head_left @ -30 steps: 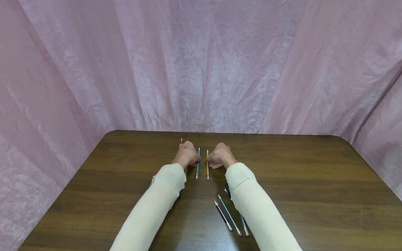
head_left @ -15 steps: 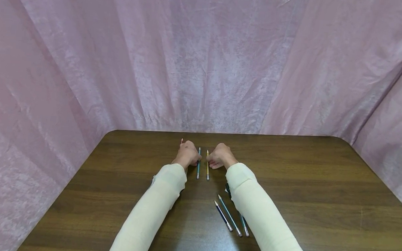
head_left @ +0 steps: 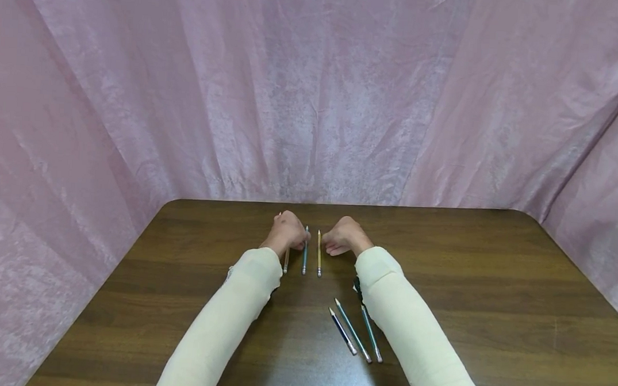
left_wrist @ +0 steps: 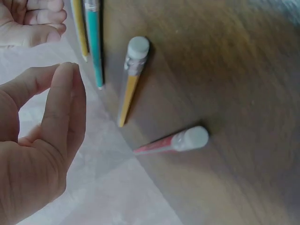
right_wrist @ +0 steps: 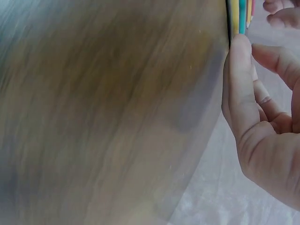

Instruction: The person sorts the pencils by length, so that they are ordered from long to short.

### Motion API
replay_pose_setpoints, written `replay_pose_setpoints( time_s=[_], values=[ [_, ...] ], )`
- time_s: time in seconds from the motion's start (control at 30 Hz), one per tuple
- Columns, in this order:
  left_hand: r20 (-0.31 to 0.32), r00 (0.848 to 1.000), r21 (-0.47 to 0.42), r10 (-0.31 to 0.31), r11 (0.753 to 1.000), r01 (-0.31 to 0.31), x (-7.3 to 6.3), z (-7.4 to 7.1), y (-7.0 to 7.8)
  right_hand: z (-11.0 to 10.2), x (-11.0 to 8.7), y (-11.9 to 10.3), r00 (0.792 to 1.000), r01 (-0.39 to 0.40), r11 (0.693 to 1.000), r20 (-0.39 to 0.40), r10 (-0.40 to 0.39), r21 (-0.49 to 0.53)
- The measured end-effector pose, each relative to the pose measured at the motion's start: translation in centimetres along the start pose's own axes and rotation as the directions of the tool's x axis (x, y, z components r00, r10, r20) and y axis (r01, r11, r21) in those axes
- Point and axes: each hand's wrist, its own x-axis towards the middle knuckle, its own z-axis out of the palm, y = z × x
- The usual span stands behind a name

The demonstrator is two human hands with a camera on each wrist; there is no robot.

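Note:
My left hand (head_left: pixel 286 231) hovers by a teal pencil (head_left: pixel 304 261), its tip overlapping the pencil in the head view. Nothing shows between the left thumb and fingers in the left wrist view, where their tips come together. Right of the teal pencil lies a yellow pencil (head_left: pixel 319 257), points facing the far edge. My right hand (head_left: pixel 345 236) is just right of it, its fingers fairly straight and nothing between finger and thumb. Partly hidden by the left hand are an orange-yellow pencil (left_wrist: pixel 127 101) and a red pencil (left_wrist: pixel 161 144) with white erasers.
Nearer the body, a dark blue pencil (head_left: pixel 342 332) and a teal-blue pencil (head_left: pixel 353 331) lie slanted beside another teal pencil (head_left: pixel 372 335), close to the right sleeve (head_left: pixel 412 330). A pink curtain (head_left: pixel 313 101) hangs behind the brown wooden table (head_left: pixel 492 270).
My right hand has shifted right, off the yellow pencil. The left hand has moved slightly left and up, beside the teal pencil. More of the rightmost near pencil now shows.

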Motion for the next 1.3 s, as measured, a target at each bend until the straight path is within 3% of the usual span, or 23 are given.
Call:
replay_pose_setpoints(
  time_s=[0.23, 0.47, 0.73, 0.97, 1.3],
  values=[
    [0.044, 0.998, -0.105, 0.042, 0.994, -0.037, -0.9, -0.3, 0.2, -2.0, -1.1, 0.4, 0.999, 0.035, 0.999, 0.041, -0.033, -0.035],
    [0.134, 0.985, -0.165, 0.107, 0.983, -0.085, -3.5, -0.2, 0.6, -4.1, -2.5, 1.3, 0.989, 0.100, 0.992, 0.116, -0.091, -0.077],
    [0.268, 0.946, -0.239, 0.182, 0.964, -0.117, -6.5, 0.2, 0.7, -6.3, -4.1, 2.3, 0.977, 0.150, 0.987, 0.161, -0.138, -0.063],
    [0.367, 0.903, -0.353, 0.222, 0.932, -0.085, -8.6, 1.3, 0.1, -7.5, -5.9, 3.5, 0.970, 0.171, 0.983, 0.187, -0.155, -0.071],
    [0.477, 0.843, -0.354, 0.247, 0.932, -0.073, -11.0, 2.5, -0.5, -7.2, -8.9, 5.3, 0.954, 0.193, 0.981, 0.236, -0.183, -0.020]
  ],
)
